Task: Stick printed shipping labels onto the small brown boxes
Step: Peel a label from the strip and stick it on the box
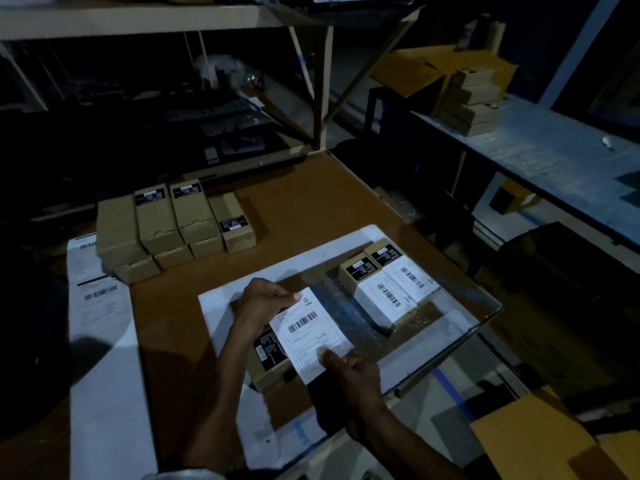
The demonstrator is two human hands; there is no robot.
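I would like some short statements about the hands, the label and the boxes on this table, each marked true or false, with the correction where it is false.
1. Both hands hold one white label. True: the left hand pinches its far corner, the right hand its near edge.
2. The label is over a brown box. True.
3. Two boxes right of the hands already carry white labels. True: the labelled boxes stand side by side.
4. The group of boxes at the far left of the table also carries white labels. False: only small black stickers show on them.
5. The right hand is empty. False: it grips the label.
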